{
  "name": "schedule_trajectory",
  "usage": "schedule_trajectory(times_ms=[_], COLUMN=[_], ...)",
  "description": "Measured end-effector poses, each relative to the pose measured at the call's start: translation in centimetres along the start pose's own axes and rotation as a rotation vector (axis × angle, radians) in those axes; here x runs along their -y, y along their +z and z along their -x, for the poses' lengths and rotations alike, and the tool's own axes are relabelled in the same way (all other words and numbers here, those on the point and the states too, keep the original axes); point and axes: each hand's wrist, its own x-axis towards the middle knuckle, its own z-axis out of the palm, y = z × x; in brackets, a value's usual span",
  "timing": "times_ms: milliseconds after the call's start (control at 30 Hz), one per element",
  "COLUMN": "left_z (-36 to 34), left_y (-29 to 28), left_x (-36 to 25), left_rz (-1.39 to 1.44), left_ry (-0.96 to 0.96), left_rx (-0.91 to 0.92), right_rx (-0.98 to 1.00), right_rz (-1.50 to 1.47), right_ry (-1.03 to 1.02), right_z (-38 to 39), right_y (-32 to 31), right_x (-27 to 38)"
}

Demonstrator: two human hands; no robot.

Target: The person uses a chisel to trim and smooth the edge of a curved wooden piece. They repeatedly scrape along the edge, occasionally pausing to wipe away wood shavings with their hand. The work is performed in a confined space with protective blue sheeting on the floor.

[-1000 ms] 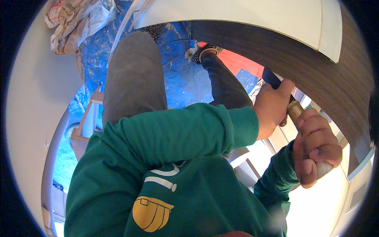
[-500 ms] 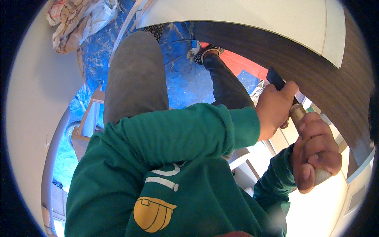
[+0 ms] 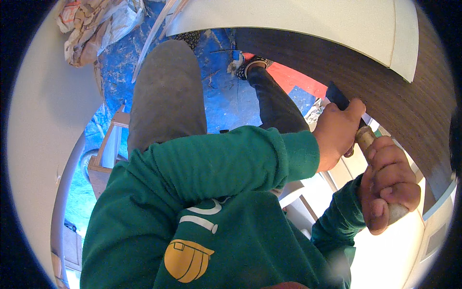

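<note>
A chisel (image 3: 338, 96) with a dark flat blade and a wooden handle slants across the right side. My right hand (image 3: 391, 185) is wrapped round the handle, its pale butt end showing below the fist. Farther up, my left hand (image 3: 337, 127) reaches across my body and closes round the blade just above the handle. The blade tip lies along the lower edge of a dark brown wood-grain panel (image 3: 385, 101); whether it bites into that edge I cannot tell.
A white board (image 3: 298, 17) overlaps the brown panel at the top. Blue sheeting (image 3: 226, 106) covers the floor round my legs. Crumpled paper bags (image 3: 91, 36) and thin wood strips (image 3: 150, 45) lie at upper left. A wooden step frame (image 3: 103, 154) stands left of my leg.
Both hands and the chisel have shifted slightly to the right, the right hand a little more. Their grips are the same.
</note>
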Motion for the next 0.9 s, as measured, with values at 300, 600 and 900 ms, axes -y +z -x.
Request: schedule_trajectory(times_ms=[300, 600, 900], left_z=[0.1, -0.2, -0.6], left_y=[0.2, -0.1, -0.5], left_x=[-0.5, -0.4, -0.2], left_rz=[-0.02, -0.044, -0.047], left_ry=[-0.027, -0.045, -0.011], left_rx=[-0.068, -0.055, -0.027], right_rx=[-0.063, -0.082, -0.05], right_rz=[-0.031, -0.048, -0.006], right_ry=[0.025, 0.015, -0.001], right_z=[0.1, 0.6, 0.4], right_y=[-0.2, -0.1, 0.4], right_x=[-0.3, -0.7, -0.9])
